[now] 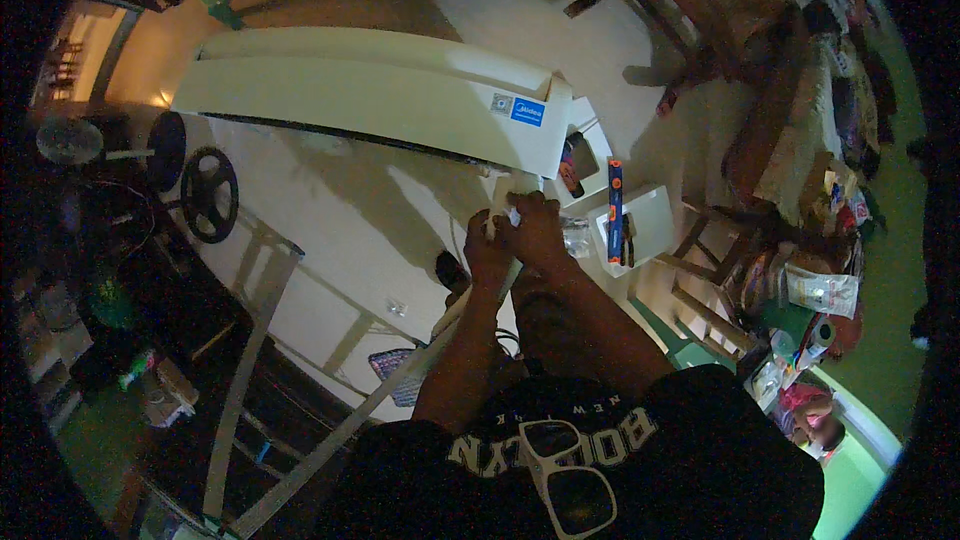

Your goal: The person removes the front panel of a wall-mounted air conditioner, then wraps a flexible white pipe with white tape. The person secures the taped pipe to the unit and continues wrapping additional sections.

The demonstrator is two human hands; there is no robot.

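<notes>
My left hand (487,252) and my right hand (538,232) are close together in the middle of the view, fingers bent inward. Between their fingertips shows a small white piece (513,214), too small and dim to name. Just beyond them lies the right end of a long white air-conditioner indoor unit (360,90), with a blue label (529,112) near that end. A pale strip passes beneath my hands toward the unit; where it ends is hidden. Right of my hands, a clear plastic packet (576,238) lies beside an open white case (592,136) with tools in it.
A blue-and-orange spirit level (615,210) and pliers (628,240) lie on a white lid (655,220). Long ladder-like rails (250,380) rise at lower left. Wooden stools (720,250) and piled goods (820,285) line the right, where a person (808,410) is.
</notes>
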